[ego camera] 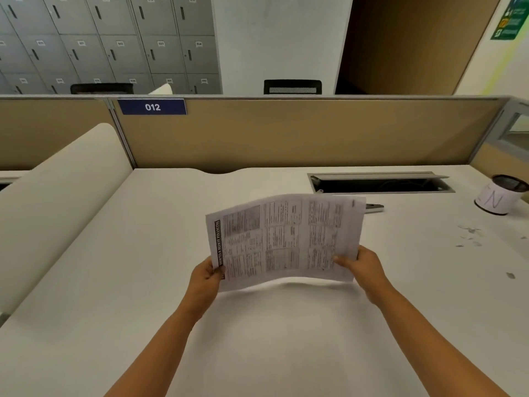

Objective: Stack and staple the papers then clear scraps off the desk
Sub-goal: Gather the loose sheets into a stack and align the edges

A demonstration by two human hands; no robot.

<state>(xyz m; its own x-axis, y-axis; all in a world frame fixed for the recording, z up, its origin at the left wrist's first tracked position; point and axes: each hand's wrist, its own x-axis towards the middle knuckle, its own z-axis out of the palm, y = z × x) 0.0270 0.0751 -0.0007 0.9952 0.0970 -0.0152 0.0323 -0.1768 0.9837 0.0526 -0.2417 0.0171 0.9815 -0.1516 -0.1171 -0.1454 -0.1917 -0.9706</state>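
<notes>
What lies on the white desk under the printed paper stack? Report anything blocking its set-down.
Nothing visible blocks it. Both the left hand and right hand hold the printed paper stack above bare white desk; the small paper scraps lie far right.

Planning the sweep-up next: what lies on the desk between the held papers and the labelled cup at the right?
In the head view, small paper scraps lie scattered on the desk between the papers and the cup; otherwise it is bare.
</notes>
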